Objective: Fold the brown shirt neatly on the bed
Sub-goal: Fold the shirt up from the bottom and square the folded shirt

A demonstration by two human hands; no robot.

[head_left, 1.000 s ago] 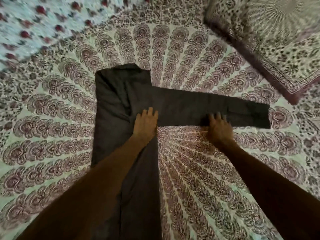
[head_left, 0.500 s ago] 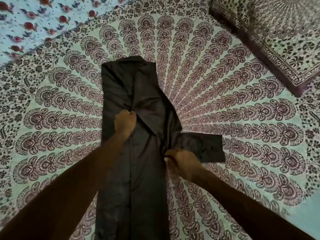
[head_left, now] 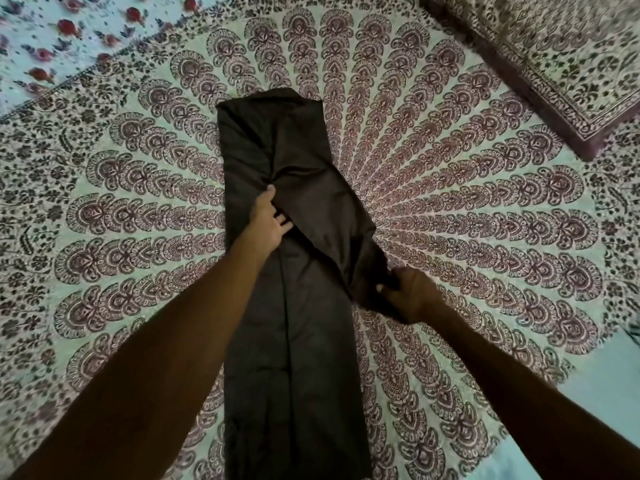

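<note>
Pinching sleeve end (head_left: 367, 285) in right hand (head_left: 414, 296), fingers curled round it, just off right edge of shirt (head_left: 287, 358). Pinning shirt mid-length with left hand (head_left: 268, 223), fingers straight, tips under the sleeve fold. Folded to a long strip on bed (head_left: 485, 237), long axis straight away from body, left of the grip. Judged next: swing sleeve leftward, lay along that axis.

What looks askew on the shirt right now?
The long sleeve of the dark brown fabric shirt runs diagonally, puffed and creased, not flat on the folded body. Its end overhangs the shirt's right edge, gripped by the right hand; the left hand presses at the fold. Nothing else stands out.
</note>
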